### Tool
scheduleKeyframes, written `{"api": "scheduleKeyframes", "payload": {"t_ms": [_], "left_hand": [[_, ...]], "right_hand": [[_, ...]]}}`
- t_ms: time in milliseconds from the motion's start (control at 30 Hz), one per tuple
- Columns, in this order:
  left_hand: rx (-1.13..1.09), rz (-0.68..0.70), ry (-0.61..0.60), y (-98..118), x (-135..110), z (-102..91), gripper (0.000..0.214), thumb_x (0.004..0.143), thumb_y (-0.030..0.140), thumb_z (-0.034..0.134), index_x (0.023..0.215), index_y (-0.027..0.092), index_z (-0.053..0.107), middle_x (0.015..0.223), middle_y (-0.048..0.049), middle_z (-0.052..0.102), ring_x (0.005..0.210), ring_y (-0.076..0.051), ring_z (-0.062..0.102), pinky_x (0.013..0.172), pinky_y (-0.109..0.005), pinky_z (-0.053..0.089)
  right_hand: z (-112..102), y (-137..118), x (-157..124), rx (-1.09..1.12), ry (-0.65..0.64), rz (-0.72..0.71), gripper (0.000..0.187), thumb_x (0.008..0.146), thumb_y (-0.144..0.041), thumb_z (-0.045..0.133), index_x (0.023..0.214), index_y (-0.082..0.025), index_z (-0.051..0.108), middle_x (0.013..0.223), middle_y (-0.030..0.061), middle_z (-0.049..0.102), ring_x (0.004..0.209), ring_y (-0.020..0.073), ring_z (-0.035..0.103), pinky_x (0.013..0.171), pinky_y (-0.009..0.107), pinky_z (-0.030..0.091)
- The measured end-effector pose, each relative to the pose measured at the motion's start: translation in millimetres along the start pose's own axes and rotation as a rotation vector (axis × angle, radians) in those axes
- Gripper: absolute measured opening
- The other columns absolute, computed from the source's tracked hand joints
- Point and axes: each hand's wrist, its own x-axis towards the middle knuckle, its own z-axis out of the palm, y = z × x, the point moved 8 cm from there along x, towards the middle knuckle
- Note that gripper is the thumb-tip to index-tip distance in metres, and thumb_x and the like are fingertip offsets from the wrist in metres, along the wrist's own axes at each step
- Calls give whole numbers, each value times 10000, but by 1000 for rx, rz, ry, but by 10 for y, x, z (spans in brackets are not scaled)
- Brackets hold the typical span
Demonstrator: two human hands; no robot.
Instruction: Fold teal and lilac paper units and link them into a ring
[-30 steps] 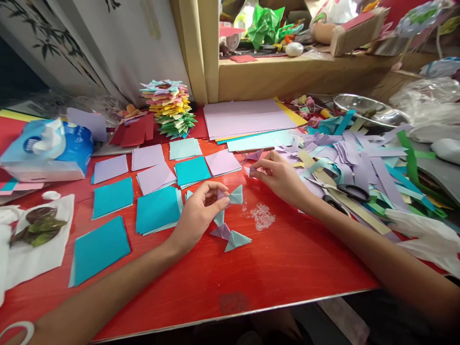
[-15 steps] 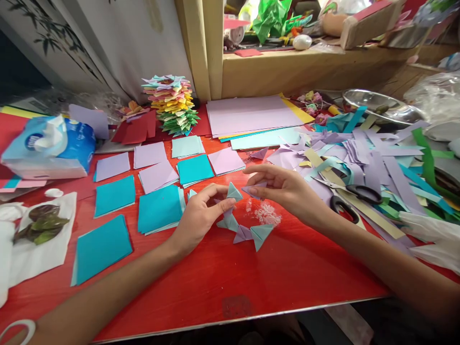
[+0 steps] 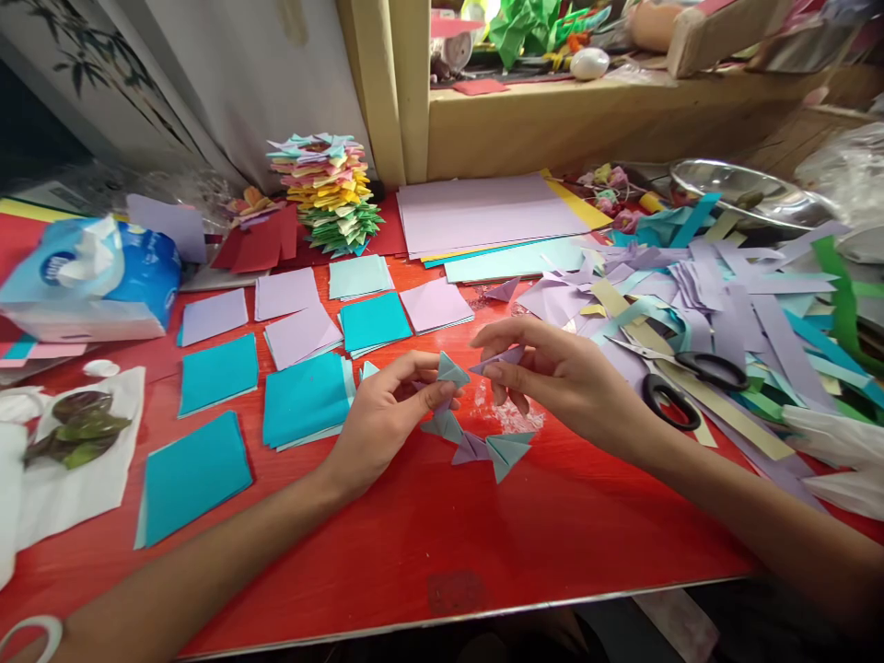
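Observation:
My left hand (image 3: 393,410) is closed on a chain of folded paper triangles, pinching a pale green folded triangle (image 3: 452,369) between thumb and finger. The chain's lower end, with a lilac piece (image 3: 471,448) and a pale green piece (image 3: 509,452), hangs just above or rests on the red table; I cannot tell which. Between thumb and fingers, my right hand (image 3: 545,368) pinches a lilac folded triangle (image 3: 502,359), its tip close to the pale green one. My left fingers hide part of the chain.
Stacks of teal (image 3: 221,373) and lilac (image 3: 296,336) paper squares lie left. Behind them stands a layered paper tower (image 3: 331,193). Black-handled scissors (image 3: 711,368) lie among paper strips (image 3: 725,304) at right. A tissue pack (image 3: 138,276) and a metal bowl (image 3: 752,198) flank the table.
The lilac triangle in my right hand has turned slightly and moved a little to the right. My left hand keeps its pinch, and the chain has shifted slightly right.

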Motion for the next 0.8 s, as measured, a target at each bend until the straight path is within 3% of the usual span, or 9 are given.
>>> {"api": "scheduleKeyframes", "payload": {"t_ms": [133,300,500,633,800], "left_hand": [[3,2,7,7,-5,6,108,770,293,637,844,214,630,766,24,642,692,-83,607,611,-153,509],[25,9,8,19,-11,8,96,775,284,631,840,214,640,762,23,635,678,-81,600,590,-150,514],[29,12,15,31,-18,-4,92,778,271,627,843,209,643,779,13,649,713,-101,621,612,-173,525],[46,10,28,35,-26,-2,116,774,284,627,857,205,645,791,-1,655,723,-124,628,617,-206,530],[50,11,48,39,-33,-14,117,768,288,632,846,203,644,786,-4,647,729,-136,633,625,-223,536]], "right_hand": [[16,27,-7,51,19,5,218,830,-211,559,970,-234,395,895,-14,558,576,66,552,479,225,436],[2,35,-22,-4,66,-29,246,839,-153,518,974,-252,337,1095,11,469,660,64,549,598,266,483],[-19,43,-26,-105,88,-67,247,855,-154,475,1032,-251,334,1019,31,493,778,123,504,678,312,461],[-21,55,-20,-45,71,-31,421,817,-163,540,1148,-279,307,1091,46,514,726,125,526,648,315,478],[-32,44,-2,89,52,30,399,809,-210,575,1148,-231,366,930,38,572,819,156,573,691,303,494]]}}
